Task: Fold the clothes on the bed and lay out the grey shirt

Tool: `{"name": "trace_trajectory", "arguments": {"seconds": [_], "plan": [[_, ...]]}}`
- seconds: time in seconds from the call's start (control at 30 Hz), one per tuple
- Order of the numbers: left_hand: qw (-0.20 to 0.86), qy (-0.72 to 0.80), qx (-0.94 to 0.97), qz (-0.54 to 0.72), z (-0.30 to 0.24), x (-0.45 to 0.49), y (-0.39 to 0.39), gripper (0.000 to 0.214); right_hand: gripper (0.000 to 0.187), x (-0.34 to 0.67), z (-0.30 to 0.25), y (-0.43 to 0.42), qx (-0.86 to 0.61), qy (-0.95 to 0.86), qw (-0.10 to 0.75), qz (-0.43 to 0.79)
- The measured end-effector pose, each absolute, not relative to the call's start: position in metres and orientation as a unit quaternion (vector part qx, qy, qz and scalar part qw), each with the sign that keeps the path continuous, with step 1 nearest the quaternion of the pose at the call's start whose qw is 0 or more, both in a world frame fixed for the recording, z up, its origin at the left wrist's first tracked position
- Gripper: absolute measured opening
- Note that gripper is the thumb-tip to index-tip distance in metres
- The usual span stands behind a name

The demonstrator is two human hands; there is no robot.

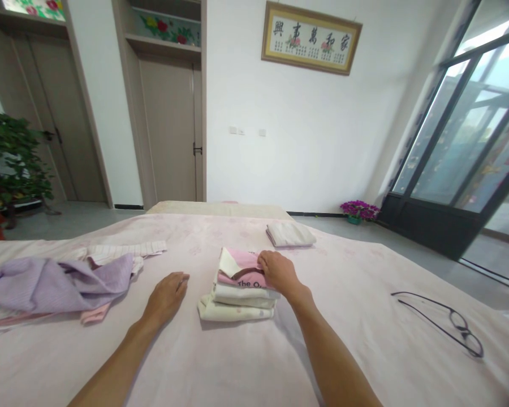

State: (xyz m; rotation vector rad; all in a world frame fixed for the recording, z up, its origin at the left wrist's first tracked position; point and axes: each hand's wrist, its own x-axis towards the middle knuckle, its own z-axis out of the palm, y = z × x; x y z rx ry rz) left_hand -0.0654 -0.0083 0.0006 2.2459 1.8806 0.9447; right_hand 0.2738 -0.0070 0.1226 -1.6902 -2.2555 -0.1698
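In the middle stands a small stack of folded clothes. On top lies a pink folded garment (248, 278) with brown trim and dark lettering, its cream corner turned up. Below it are a white folded garment (233, 291) and a cream one (233, 312) with faint spots. My right hand (277, 271) has its fingers bent over the right side of the pink garment. My left hand (166, 297) rests on the sheet to the left of the stack, empty, with its fingers loosely extended. Its fingertips are apart from the clothes.
A loose heap with a lilac garment (59, 282) and a striped white one (127, 249) lies left. Beyond the stack is a folded pale cloth (292, 234). Eyeglasses (443, 319) lie at right on the pink sheet (348, 350). Purple flowers (359, 210) stand on the floor.
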Motion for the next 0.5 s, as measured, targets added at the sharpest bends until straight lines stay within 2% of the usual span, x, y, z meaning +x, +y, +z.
{"name": "trace_trajectory", "arguments": {"seconds": [0.1, 0.2, 0.27, 0.37, 0.43, 0.5], "plan": [[0.029, 0.587, 0.723, 0.363, 0.006, -0.063, -0.013, 0.039, 0.030, 0.276, 0.124, -0.009, -0.594, -0.781, 0.193, -0.016], [0.014, 0.553, 0.727, 0.407, 0.011, -0.058, -0.020, 0.035, 0.025, 0.277, 0.125, -0.011, -0.521, -0.827, 0.208, 0.021], [0.010, 0.529, 0.734, 0.426, 0.014, -0.051, -0.025, 0.033, 0.023, 0.274, 0.123, -0.011, -0.489, -0.849, 0.201, 0.002], [0.004, 0.486, 0.750, 0.449, 0.019, -0.039, -0.035, 0.030, 0.021, 0.268, 0.120, -0.010, -0.531, -0.823, 0.198, -0.024], [0.001, 0.452, 0.764, 0.460, 0.024, -0.029, -0.042, 0.027, 0.026, 0.266, 0.121, -0.009, -0.580, -0.775, 0.251, 0.000], [0.000, 0.416, 0.776, 0.474, 0.032, -0.016, -0.051, 0.026, 0.028, 0.268, 0.126, -0.008, -0.597, -0.719, 0.351, 0.050]]}}
